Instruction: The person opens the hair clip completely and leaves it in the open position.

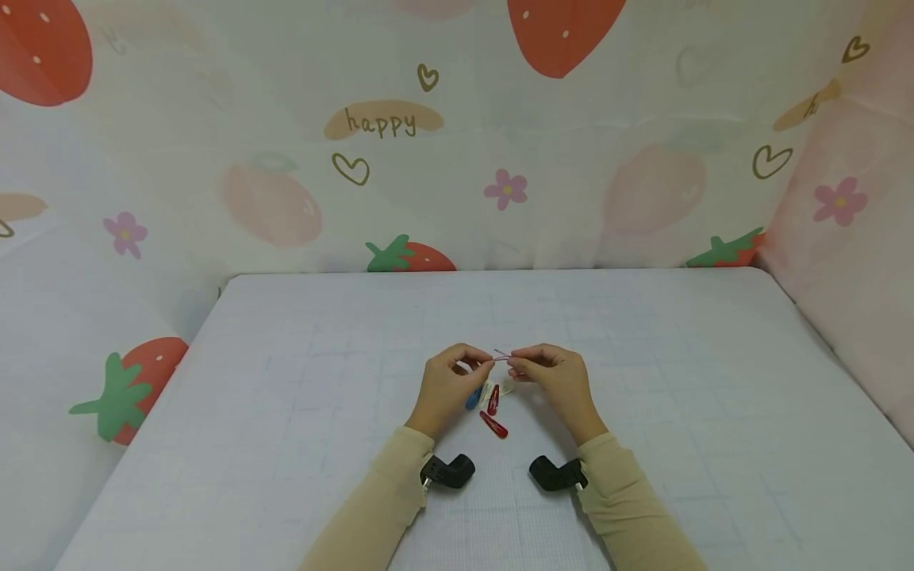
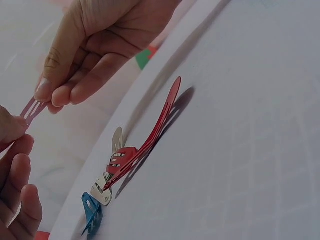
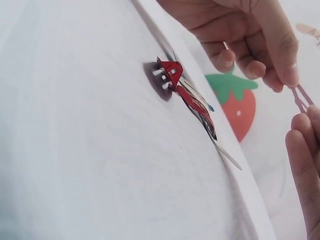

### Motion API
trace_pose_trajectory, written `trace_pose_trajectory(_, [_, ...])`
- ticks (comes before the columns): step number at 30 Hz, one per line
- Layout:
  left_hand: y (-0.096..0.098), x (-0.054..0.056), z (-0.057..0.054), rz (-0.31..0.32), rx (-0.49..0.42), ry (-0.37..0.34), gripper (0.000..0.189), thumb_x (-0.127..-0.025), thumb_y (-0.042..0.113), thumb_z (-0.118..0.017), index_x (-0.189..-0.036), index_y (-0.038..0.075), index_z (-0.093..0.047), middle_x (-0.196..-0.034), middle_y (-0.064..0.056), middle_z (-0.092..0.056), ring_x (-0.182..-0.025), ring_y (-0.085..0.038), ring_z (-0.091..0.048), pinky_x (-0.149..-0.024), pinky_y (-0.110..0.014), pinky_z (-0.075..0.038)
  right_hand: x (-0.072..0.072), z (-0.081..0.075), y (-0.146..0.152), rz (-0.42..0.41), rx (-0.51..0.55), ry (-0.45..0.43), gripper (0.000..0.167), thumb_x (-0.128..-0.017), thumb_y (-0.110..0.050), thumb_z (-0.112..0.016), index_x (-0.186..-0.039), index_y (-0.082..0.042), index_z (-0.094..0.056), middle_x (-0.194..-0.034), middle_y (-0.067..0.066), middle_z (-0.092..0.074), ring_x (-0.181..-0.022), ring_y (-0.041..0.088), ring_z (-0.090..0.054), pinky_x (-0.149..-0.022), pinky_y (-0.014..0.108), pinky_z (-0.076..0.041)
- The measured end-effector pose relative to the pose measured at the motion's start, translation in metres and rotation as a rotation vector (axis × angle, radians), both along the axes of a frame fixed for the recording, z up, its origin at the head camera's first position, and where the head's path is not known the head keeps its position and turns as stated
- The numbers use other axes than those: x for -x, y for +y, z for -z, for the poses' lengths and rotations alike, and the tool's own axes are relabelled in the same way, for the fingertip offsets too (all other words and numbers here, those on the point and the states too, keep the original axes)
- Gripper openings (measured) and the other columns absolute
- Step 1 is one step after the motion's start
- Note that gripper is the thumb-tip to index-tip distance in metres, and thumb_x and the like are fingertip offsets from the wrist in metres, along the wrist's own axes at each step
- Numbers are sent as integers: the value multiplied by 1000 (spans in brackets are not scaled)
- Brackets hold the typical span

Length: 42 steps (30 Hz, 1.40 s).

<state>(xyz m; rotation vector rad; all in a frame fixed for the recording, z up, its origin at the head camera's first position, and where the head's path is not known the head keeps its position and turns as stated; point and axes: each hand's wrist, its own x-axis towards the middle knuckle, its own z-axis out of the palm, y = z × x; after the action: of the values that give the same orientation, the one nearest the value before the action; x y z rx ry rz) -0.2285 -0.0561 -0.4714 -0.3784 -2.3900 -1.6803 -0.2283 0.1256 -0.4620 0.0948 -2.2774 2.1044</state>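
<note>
A pink snap hair clip [image 1: 502, 356] is pinched at its two ends between the fingertips of my left hand [image 1: 451, 386] and my right hand [image 1: 560, 382], raised over the table. Its two strips stand apart in a narrow V in the right wrist view, where the clip [image 3: 301, 96] is partly covered by fingers. Below the hands lie a red clip [image 1: 493, 425], a second red clip [image 1: 493, 399], a blue clip [image 1: 473, 398] and pale clips [image 1: 507, 386], close together and partly overlapping. The nearer red clip [image 2: 162, 122] extends toward me from the group.
The white table [image 1: 321, 476] carries a faint grid pattern. A fabric backdrop [image 1: 428, 198] with strawberries, hearts and flowers stands behind its far edge and along both sides. Black wrist cameras [image 1: 452, 471] sit on the inner side of both beige sleeves [image 1: 378, 500].
</note>
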Motion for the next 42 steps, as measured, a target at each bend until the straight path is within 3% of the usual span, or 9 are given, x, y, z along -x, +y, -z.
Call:
trace_pose_trajectory(15, [8, 10, -1, -16, -7, 33, 6, -88, 13, -74, -90, 7, -76, -86, -7, -73, -78, -8, -60, -72, -19, -49, 5, -1, 7, 5, -5, -6, 22, -87, -7, -75, -103, 8, -72, -91, 12, -76, -73, 7, -72, -73, 27, -60])
trace_pose_trajectory(23, [4, 16, -5, -83, -9, -117, 10, -90, 25, -74, -89, 15, -76, -87, 0, -73, -83, -12, -60, -71, -24, -48, 7, 0, 7, 24, -6, 1, 22, -89, -6, -73, -104, 9, -72, -92, 15, -75, -73, 5, -71, -73, 24, -59])
trace_pose_trajectory(31, [2, 26, -12, -110, 41, -178, 14, -91, 25, -72, -91, 12, -76, -90, -3, -72, -86, -14, -59, -71, -24, -47, 4, 6, 7, 97, 16, -25, 20, -92, -4, -68, -106, 10, -71, -95, 19, -75, -72, 5, -71, -73, 22, -59])
trace_pose_trajectory(39, [11, 45, -25, -111, 26, -137, 13, -88, 20, -73, -89, 7, -75, -87, -9, -72, -79, -14, -58, -63, -22, -44, 2, 8, 10, 123, 94, -17, 23, -91, -1, -67, -108, 14, -68, -98, 23, -74, -72, 6, -71, -73, 24, -59])
trace_pose_trajectory(42, [11, 52, -28, -116, 23, -156, 13, -88, 19, -72, -89, 6, -74, -87, -10, -72, -77, -13, -57, -61, -21, -43, 1, 8, 11, 121, 80, -36, 22, -91, -2, -67, -109, 13, -69, -101, 25, -73, -72, 6, -71, -74, 25, -59])
